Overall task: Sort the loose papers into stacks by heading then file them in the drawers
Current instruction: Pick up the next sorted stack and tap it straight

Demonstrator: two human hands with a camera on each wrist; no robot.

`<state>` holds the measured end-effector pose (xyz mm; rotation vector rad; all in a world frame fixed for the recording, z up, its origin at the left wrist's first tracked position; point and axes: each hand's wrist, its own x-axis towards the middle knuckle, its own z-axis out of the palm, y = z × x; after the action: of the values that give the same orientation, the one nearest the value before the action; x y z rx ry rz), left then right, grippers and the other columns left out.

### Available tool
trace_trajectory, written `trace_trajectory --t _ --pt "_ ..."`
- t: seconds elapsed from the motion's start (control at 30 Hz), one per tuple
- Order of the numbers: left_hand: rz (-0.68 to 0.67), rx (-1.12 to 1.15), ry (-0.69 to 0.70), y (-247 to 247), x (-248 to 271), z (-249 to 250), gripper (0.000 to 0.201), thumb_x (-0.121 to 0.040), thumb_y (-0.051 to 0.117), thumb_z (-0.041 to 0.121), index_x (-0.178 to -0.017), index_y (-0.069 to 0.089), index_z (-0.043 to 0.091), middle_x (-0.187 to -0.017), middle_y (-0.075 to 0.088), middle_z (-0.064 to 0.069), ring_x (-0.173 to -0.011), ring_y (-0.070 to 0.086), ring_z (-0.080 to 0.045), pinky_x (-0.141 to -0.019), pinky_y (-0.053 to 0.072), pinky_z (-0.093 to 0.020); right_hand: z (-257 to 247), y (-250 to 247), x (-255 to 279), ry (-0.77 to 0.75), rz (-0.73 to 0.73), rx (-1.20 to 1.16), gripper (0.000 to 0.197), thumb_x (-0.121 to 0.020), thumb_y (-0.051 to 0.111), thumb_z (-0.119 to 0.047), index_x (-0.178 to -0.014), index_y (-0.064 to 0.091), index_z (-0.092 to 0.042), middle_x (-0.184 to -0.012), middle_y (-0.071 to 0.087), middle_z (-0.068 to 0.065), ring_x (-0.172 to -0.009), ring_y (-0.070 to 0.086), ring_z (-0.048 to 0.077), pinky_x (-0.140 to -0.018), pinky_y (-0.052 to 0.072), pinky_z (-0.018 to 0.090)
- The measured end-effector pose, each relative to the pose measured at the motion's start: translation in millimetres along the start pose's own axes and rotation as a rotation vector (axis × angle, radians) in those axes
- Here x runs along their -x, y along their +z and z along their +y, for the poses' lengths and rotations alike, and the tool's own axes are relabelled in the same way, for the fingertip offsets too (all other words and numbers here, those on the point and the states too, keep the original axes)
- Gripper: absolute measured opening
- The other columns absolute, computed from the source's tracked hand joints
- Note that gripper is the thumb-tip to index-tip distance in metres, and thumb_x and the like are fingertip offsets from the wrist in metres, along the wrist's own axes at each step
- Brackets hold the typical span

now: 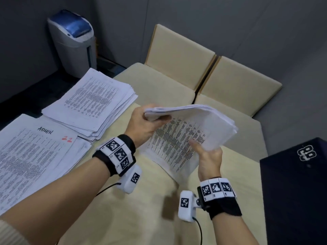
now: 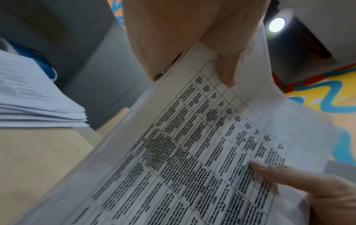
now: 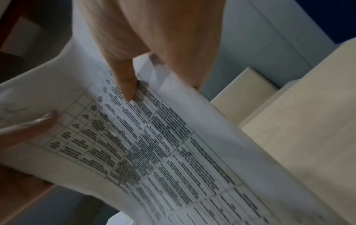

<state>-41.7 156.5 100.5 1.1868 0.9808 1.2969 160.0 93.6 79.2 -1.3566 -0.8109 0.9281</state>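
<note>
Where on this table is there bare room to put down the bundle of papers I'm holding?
Bare tan tabletop lies below both hands, between the ADMIN-headed paper stack and the black box. More lies beyond the held paper bundle, before the beige chairs. The left edge is crowded, with the second white stack.

Two paper stacks, one held sheaf, two chairs.

Both forearms reach forward, each wrist wrapped in a black band with white coded tags and a small white camera slung beneath. The left hand is raised, its grip closed on one end of a sheaf of papers, thumb underneath. The right hand sits lower with its thumb pressed against the printed face.
</note>
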Motion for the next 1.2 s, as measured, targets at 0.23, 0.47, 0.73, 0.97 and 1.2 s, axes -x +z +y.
trace_trajectory --t 0.23,0.47,0.73,0.97,1.2 --pt "0.202 0.329 0.003 -14.4 -17.7 26.0 0.025 -0.081 0.074 0.001 -0.106 0.07 0.002 -0.102 0.074 -0.012 -0.09 0.071 -0.023 -0.082 0.058 -0.039 23.1 -28.7 -9.0 0.081 0.138 -0.01 0.088 -0.069 0.088 -0.017 -0.143 0.04 -0.018 -0.133 0.055 -0.001 -0.118 0.055 0.008 -0.101 0.044 0.025" --pt "-0.01 0.51 -0.429 -50.7 -5.0 -26.0 0.029 -0.077 0.071 0.01 -0.106 0.074 0.007 -0.117 0.07 -0.014 -0.108 0.067 -0.026 -0.091 0.056 -0.04 25.4 -46.2 -9.5 0.282 -0.118 -0.337 0.053 -0.089 0.069 -0.008 -0.139 0.051 -0.011 -0.137 0.059 0.017 -0.121 0.062 0.03 -0.099 0.049 0.048" --pt "-0.066 -0.231 -0.451 -96.6 -2.1 -51.1 0.034 -0.065 0.078 -0.01 -0.092 0.07 0.009 -0.099 0.074 -0.017 -0.091 0.07 -0.036 -0.08 0.055 -0.045 10.0 -54.6 -12.7 0.04 -0.084 -0.02 0.031 -0.085 0.07 -0.002 -0.115 0.065 0.001 -0.111 0.073 0.016 -0.101 0.071 0.029 -0.085 0.058 0.037" --pt "0.1 -0.177 -0.39 -80.6 9.4 -68.8 0.052 -0.066 0.068 -0.022 -0.107 0.072 0.009 -0.105 0.073 -0.011 -0.103 0.067 -0.029 -0.084 0.056 -0.042 59.2 -61.8 14.6 -0.006 -0.097 0.148 0.041 -0.069 0.086 -0.007 -0.108 0.072 -0.009 -0.106 0.075 0.006 -0.099 0.07 0.018 -0.081 0.054 0.027" --pt "0.174 -0.148 -0.279 -66.0 8.8 -67.0 0.052 -0.066 0.067 -0.022 -0.1 0.074 0.017 -0.1 0.075 -0.007 -0.095 0.069 -0.02 -0.075 0.058 -0.03 53.3 -61.5 6.2 -0.021 -0.037 0.087 0.042 -0.077 0.079 0.002 -0.115 0.069 -0.011 -0.108 0.075 0.001 -0.101 0.07 0.014 -0.084 0.055 0.023"
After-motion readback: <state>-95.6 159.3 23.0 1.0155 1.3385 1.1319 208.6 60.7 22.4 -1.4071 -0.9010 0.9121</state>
